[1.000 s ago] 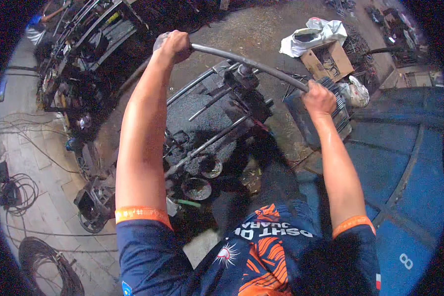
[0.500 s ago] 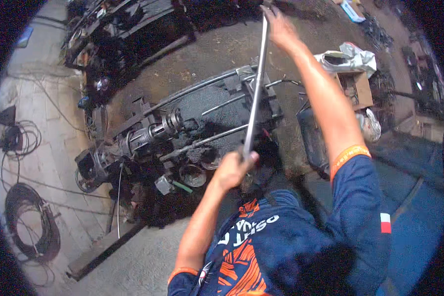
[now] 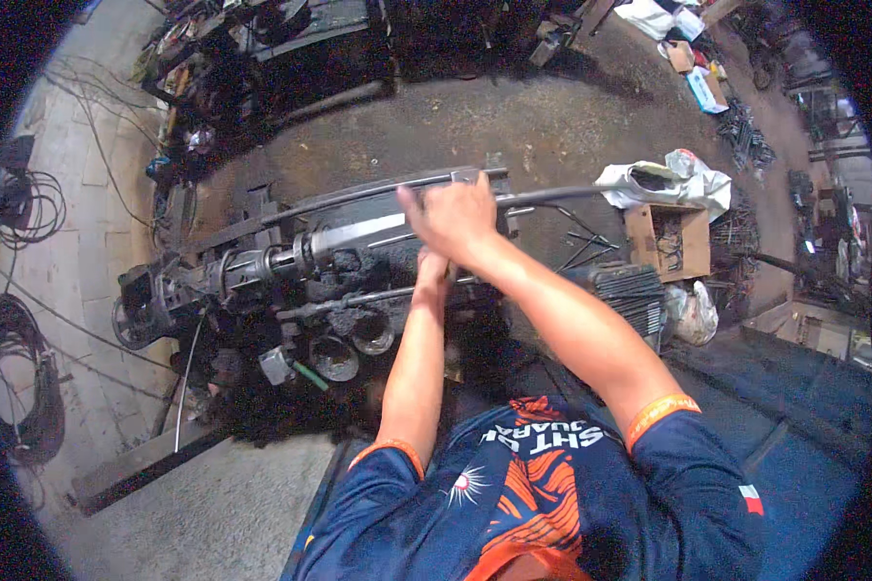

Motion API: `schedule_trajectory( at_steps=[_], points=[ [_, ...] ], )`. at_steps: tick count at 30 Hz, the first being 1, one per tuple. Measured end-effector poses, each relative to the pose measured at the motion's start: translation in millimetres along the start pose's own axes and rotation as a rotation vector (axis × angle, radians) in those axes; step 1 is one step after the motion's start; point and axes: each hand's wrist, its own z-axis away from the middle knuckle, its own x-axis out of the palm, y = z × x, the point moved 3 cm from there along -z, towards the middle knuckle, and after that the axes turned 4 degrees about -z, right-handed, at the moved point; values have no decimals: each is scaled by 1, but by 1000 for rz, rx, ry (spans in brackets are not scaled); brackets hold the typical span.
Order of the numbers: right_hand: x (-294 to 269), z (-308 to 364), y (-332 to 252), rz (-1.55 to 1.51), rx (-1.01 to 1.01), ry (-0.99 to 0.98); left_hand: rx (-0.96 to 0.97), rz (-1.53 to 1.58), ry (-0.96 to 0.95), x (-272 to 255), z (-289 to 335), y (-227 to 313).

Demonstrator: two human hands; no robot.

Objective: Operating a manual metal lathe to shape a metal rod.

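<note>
A long metal rod (image 3: 363, 230) lies nearly level over a grimy machine, its bright left part reaching to the round chuck-like end (image 3: 303, 250). Its darker part runs out to the right past my hands. My right hand (image 3: 455, 218) is closed over the rod from above, with the thumb sticking up and some motion blur. Just below it, my left hand (image 3: 434, 261) is closed at the rod, its fingers mostly hidden behind the right hand. Dark metal shavings (image 3: 358, 261) lie in the machine bed under the rod.
Two round tins (image 3: 333, 358) and a green-handled brush (image 3: 310, 376) sit at the machine's near side. An open cardboard box (image 3: 693, 254) and a white sack (image 3: 683, 184) stand to the right. Coiled cable (image 3: 19, 378) lies at left. A dark workbench (image 3: 310, 48) stands at the back.
The rod has swung from steeply upright to nearly level, its bright part now at the machine's chuck-like end. My right hand has come down and in, beside my left hand.
</note>
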Motion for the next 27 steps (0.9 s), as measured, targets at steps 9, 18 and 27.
schedule_trajectory(
  at_steps=[9,18,27],
  points=[
    [-41,93,141,-121,102,-230,419,208,299,9,35,42],
    [-88,54,179,-390,196,155,486,-235,260,3,46,115],
    [-47,77,143,60,-43,-62,358,-53,336,-2,13,114]
  ],
)
